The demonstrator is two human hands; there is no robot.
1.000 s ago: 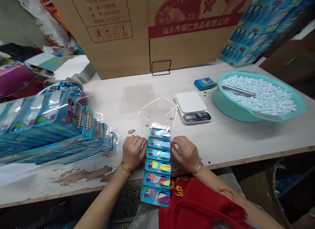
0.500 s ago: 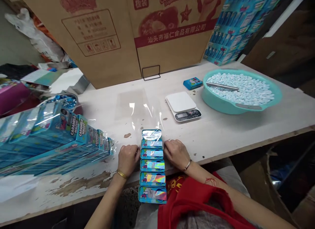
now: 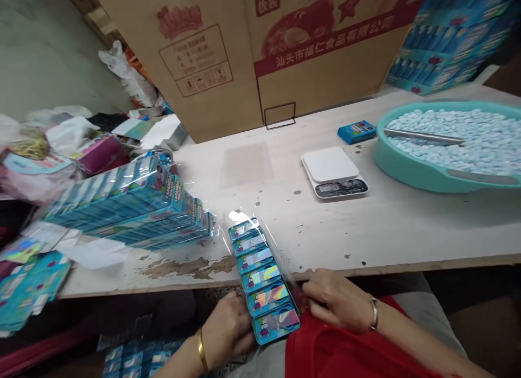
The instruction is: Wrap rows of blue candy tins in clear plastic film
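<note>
A row of small blue boxes (image 3: 260, 277) with shiny holographic strips lies in a clear plastic bag (image 3: 238, 218), tilted across the table's front edge, its near end above my lap. My left hand (image 3: 230, 326) is closed at the lower left side of the row, its fingertips partly hidden by the boxes. To the right of the row, my right hand (image 3: 337, 299) has its fingers curled together at the loose side of the plastic bag.
Plastic-wrapped blue boxes (image 3: 134, 204) are stacked at left. A white scale (image 3: 331, 169), a blue packet (image 3: 357, 132) and a turquoise basin (image 3: 419, 174) of pale candies with a metal scoop (image 3: 423, 136) stand at right. A large carton (image 3: 325, 85) stands behind.
The row of boxes has come nearer to my body and turned, its near end swinging right. Both hands have moved down toward my lap. The view has shifted left.
</note>
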